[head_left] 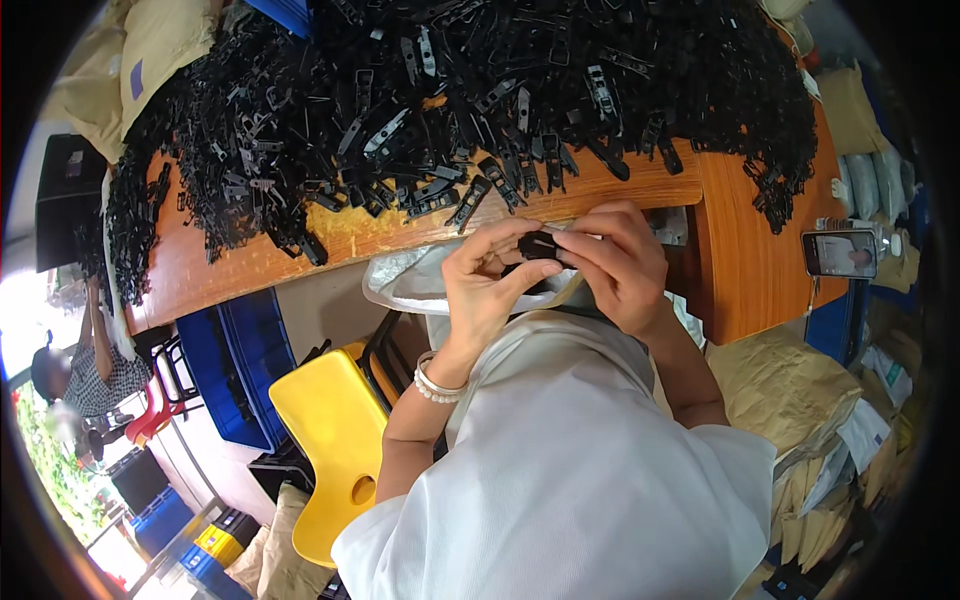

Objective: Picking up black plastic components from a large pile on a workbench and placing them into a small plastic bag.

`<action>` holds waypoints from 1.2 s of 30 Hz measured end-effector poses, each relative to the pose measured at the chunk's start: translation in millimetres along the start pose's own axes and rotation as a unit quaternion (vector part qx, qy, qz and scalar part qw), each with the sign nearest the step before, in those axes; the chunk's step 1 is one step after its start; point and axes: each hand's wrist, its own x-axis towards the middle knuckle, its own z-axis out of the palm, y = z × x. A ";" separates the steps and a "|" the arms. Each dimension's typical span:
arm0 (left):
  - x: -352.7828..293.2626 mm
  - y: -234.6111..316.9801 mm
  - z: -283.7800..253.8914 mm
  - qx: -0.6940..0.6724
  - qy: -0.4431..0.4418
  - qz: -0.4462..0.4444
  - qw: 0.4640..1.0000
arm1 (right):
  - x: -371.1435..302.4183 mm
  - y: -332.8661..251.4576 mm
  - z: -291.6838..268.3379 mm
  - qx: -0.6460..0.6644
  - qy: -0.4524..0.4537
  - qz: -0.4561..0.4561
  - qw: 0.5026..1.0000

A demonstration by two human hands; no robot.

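Between the fingertips of both hands is a small black plastic part (540, 246), held just off the table's front edge. My left hand (487, 275) pinches it from the left, thumb below and fingers above. From the other side my right hand (622, 262) closes its thumb and fingers on the same part. The fingers cover much of it, so its full shape is hidden. Beyond my hands a large heap of black plastic parts (400, 100) covers most of the wooden table (360, 238). Below my hands, a pale plastic bag (405, 285) lies open across my lap.
A yellow chair (325, 420) stands at my left, with blue crates (235, 370) behind it. On the right, a phone (840, 254) is propped up beside the table end, above brown paper sacks (790, 385). Another person (95, 375) is at the far left.
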 end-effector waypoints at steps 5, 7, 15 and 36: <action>0.8 -3.7 -8.7 -0.086 0.019 -0.079 0.993 | -5.6 -1.6 -3.2 0.101 -0.060 0.057 0.991; 6.8 -4.1 -14.8 -0.054 0.008 -0.108 0.993 | -15.5 4.2 -2.3 0.135 -0.016 0.119 0.984; 24.0 -25.3 -38.5 0.694 0.058 0.151 0.702 | -16.2 8.9 9.5 0.310 0.132 0.371 0.865; 1.7 -23.6 -20.2 0.079 0.057 0.031 0.995 | -15.7 11.5 16.8 0.474 0.056 0.532 0.700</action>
